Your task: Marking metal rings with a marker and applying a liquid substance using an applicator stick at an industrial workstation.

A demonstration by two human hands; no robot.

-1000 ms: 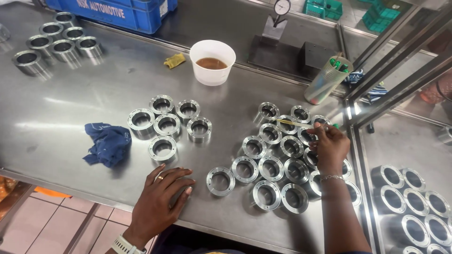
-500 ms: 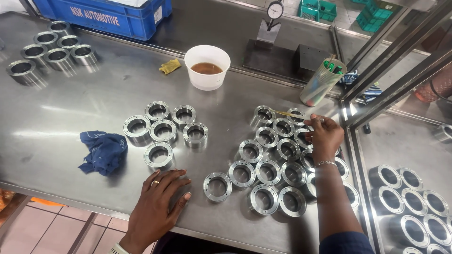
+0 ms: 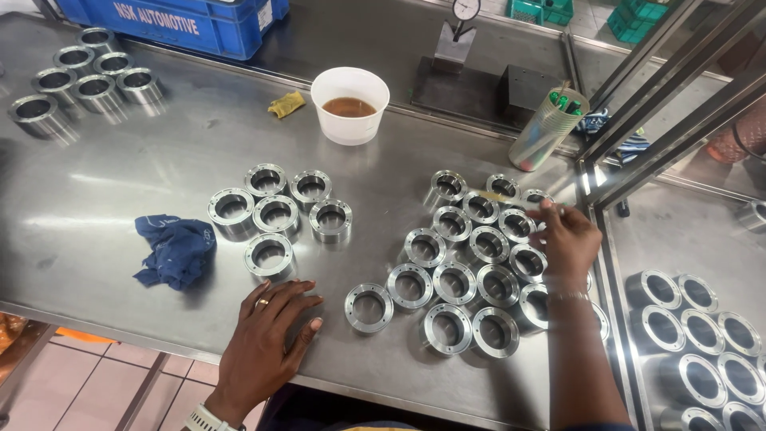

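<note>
I see my left hand [image 3: 267, 343] flat and open on the steel tabletop [image 3: 120, 199], just below 6 flanged metal rings [image 3: 275, 211]. My right hand [image 3: 570, 239] pinches a thin stick [image 3: 499, 195] over the larger ring cluster [image 3: 471, 271].

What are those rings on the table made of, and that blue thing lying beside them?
The rings look like machined metal, probably steel: bright silvery faces with sharp glints and small bolt holes around the flange. The table seems to be brushed stainless steel, showing dull streaky reflections. The blue thing looks like a crumpled cloth rag, soft and matte with folds.
</note>
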